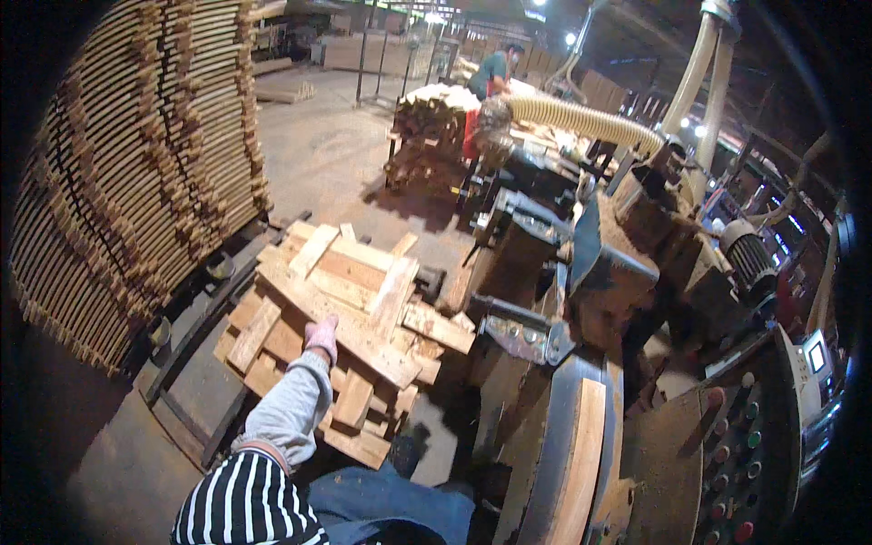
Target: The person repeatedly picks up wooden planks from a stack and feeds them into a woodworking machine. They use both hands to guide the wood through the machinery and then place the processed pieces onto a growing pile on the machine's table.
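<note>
My left hand (321, 336), in a pinkish glove with a grey sleeve behind it, reaches out over a pile of wood. Its fingers are closed at the near edge of a long flat wooden board (350, 329), which lies slantwise on top of the pile. Beneath and around that board are several shorter wooden pieces (352, 400), stacked crosswise. A curved wooden strip (579, 459) lies along the metal bed of the machine at my right. My right hand does not show.
Tall stacks of curved wooden slats (145, 182) stand at the left beside metal rails (186, 427). On the right are dusty machinery (609, 245), a motor (749, 254), a button panel (740, 454) and ribbed hoses (581, 118). A co-worker (493, 74) stands behind a wood pile (431, 127).
</note>
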